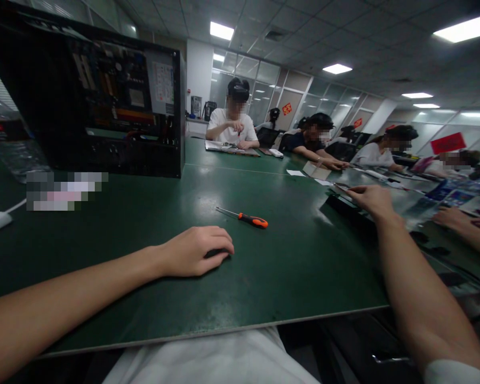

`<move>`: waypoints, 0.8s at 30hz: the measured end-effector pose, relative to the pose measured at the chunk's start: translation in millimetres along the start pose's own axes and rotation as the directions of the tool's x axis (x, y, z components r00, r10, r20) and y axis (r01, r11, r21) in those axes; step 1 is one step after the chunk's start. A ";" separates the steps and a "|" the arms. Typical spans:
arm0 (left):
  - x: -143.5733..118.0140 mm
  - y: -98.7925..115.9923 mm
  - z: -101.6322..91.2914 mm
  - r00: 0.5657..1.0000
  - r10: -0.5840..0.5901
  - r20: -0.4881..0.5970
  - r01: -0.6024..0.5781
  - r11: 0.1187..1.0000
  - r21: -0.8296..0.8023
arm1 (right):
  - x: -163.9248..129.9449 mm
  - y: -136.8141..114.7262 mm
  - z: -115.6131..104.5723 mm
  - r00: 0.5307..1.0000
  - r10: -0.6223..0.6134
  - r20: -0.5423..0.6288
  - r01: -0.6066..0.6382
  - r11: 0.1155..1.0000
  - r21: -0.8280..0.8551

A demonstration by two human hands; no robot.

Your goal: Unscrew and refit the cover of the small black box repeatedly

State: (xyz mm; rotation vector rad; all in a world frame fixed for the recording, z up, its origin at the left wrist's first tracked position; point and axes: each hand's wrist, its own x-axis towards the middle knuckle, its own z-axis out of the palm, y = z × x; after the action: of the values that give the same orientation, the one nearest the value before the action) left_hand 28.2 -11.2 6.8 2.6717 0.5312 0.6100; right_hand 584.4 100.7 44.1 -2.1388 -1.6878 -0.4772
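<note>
Head view shows the left hand [192,249] lying palm-down on the green table [152,298], fingers curled together over a small dark thing [217,253] of which only a sliver peeks out beneath the fingertips; what it is cannot be told from here. Just beyond those fingertips, apart from them, lies the orange-handled screwdriver [246,217], its thin shaft pointing left and away, handle toward the right. The right hand [370,201] reaches out to the far right, fingers loosely spread, its tips at the edge of a flat dark panel [344,205] that sits at the table's right side; whether it grips the panel or only touches it cannot be told. To handle this well, I judge the covered piece should stay pinned lightly under the left fingers so it does not skid on the smooth mat, and the screwdriver is best taken by its handle, since the shaft is slim and could roll. Further back stands an open computer case [104,96] with its boards showing, a water bottle [12,144] beside it, and other people working at the far end.
</note>
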 end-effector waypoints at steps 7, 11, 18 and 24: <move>-0.5 -2.6 0.2 0.998 0.050 -0.028 -0.050 0.999 0.010 | 6.6 2.3 22.3 0.966 0.201 0.165 -0.183 0.976 -0.119; -1.0 -2.8 0.1 0.998 0.065 -0.020 -0.065 0.998 0.023 | 5.0 2.9 23.9 0.953 0.207 0.222 -0.180 0.974 -0.136; -1.5 -2.8 0.5 0.996 0.081 -0.028 -0.080 0.996 0.025 | 5.9 -0.1 17.7 0.927 0.197 0.320 -0.150 0.975 -0.167; -1.7 -2.6 -0.3 0.996 0.085 -0.011 -0.084 0.996 0.043 | 7.8 -4.1 16.7 0.898 0.215 0.383 -0.147 0.969 -0.199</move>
State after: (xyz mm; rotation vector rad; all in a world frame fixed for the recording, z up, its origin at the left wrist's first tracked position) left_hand 26.0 -9.6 5.4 2.7440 0.4411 0.6467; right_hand 582.7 116.3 33.6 -2.6311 -1.6708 -0.1269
